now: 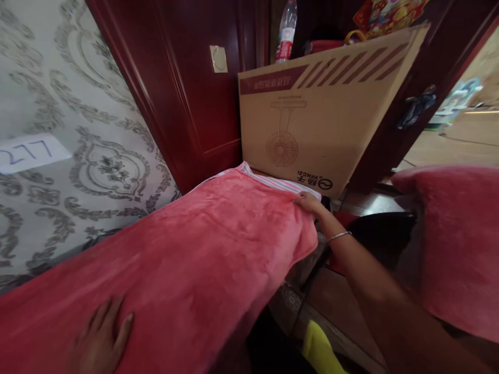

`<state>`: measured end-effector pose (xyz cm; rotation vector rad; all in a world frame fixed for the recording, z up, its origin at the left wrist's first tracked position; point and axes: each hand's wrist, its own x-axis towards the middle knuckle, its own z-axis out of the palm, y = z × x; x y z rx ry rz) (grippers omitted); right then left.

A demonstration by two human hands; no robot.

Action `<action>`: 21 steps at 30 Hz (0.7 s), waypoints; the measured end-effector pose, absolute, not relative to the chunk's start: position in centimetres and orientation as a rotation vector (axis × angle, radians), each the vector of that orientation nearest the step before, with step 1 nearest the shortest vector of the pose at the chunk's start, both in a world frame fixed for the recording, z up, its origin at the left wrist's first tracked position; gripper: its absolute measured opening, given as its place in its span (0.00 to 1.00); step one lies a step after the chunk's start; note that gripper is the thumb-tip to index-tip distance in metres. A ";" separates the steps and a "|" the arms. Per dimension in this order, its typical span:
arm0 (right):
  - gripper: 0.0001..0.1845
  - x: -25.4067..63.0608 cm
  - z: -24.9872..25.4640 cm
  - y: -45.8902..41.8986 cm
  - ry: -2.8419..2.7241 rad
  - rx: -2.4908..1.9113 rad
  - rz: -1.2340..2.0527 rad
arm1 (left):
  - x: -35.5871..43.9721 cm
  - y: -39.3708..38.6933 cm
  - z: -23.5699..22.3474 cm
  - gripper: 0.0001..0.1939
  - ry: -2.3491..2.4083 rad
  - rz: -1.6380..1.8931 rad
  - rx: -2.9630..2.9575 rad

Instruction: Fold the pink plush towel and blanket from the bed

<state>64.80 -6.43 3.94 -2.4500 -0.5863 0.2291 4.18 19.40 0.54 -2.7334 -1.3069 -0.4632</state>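
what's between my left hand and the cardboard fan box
In the head view, the pink plush blanket and then striped fabric lie between your left hand and the cardboard box.

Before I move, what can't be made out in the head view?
All in the head view:
What lies beneath the pink cloth: covered by it.
Full grip of the right hand: partly hidden by the hand itself.
Left hand: slightly blurred; its wrist is cut off by the bottom edge.
Yellow item: cut off by the bottom edge.
Bottle: top cut off by the upper edge.
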 end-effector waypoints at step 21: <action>0.16 65.7 -0.8 -7.6 -0.136 -2.498 -0.079 | 3.7 20.8 -0.7 0.41 -1.392 -0.511 -2.679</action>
